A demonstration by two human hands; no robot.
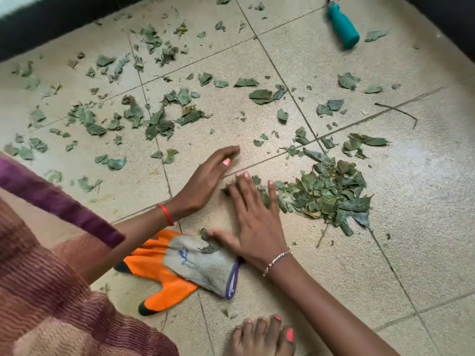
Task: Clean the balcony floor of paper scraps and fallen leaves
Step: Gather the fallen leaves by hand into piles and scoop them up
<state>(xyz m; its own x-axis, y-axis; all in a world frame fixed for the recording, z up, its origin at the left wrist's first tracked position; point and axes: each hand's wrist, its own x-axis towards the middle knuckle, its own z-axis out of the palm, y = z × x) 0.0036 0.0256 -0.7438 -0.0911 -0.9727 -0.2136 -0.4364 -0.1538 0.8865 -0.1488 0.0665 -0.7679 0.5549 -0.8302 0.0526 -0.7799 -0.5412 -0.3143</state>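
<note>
A heap of green leaf pieces (pixel 331 195) lies on the beige tiled floor (pixel 401 227) at the right. My right hand (pixel 253 219) lies flat with straight, spread fingers, its fingertips touching the heap's left edge. My left hand (pixel 205 181) stands on its edge on the tiles just to the left, fingers straight, holding nothing. Many loose leaf scraps (pixel 156 124) are scattered over the tiles at the back and left. I see no paper scraps.
An orange and grey work glove (pixel 187 263) lies on the floor under my right wrist. A teal tool handle (pixel 343 27) rests at the back right, a thin twig (pixel 397 111) at the right. My bare foot (pixel 262 337) is at the bottom. A dark wall base (pixel 51 24) runs along the back.
</note>
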